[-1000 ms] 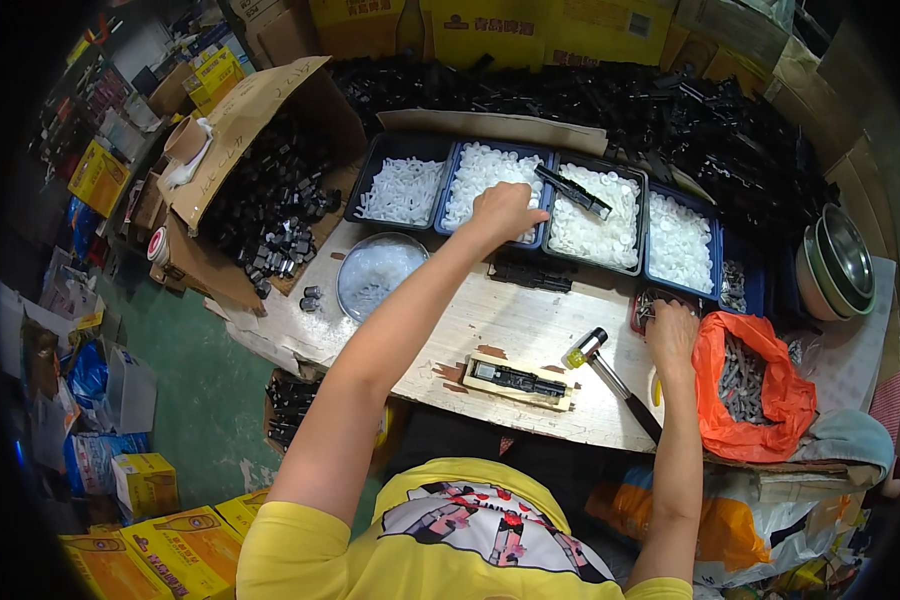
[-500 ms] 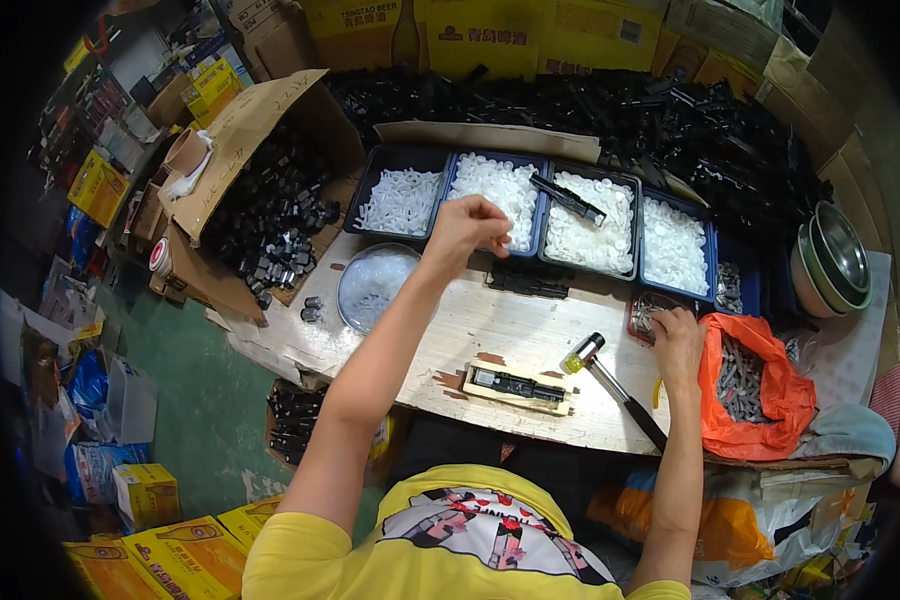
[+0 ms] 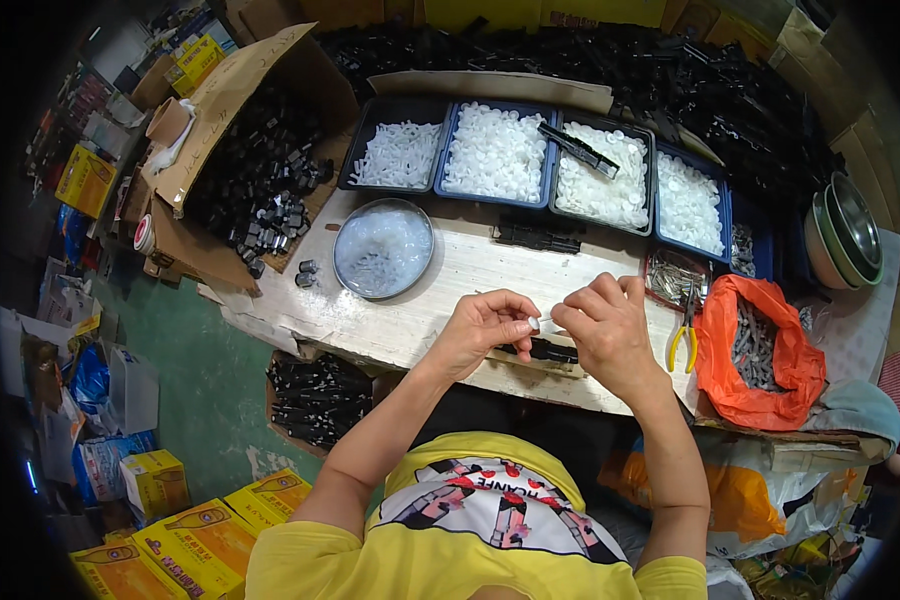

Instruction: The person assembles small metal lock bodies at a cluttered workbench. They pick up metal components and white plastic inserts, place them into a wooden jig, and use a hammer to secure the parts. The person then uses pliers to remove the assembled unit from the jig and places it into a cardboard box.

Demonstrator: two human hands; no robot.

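Note:
My left hand (image 3: 485,325) and my right hand (image 3: 605,325) meet over the near edge of the wooden bench (image 3: 440,290). Between their fingertips they pinch a small white plastic piece (image 3: 537,321). Under the hands lies a black long part (image 3: 550,350), partly hidden. Beyond the hands stand several dark trays of white plastic pieces (image 3: 495,150), one with a black bar (image 3: 580,150) lying across it.
A round metal dish (image 3: 383,248) sits at the bench's left. An open cardboard box of black parts (image 3: 255,185) is farther left. Yellow-handled pliers (image 3: 683,340) and an orange bag of metal parts (image 3: 760,350) lie right. Stacked bowls (image 3: 845,235) stand at far right.
My left hand drew back from the white-piece tray to the bench's near edge. My right hand left the hammer's side and joined it; both now pinch a small white piece.

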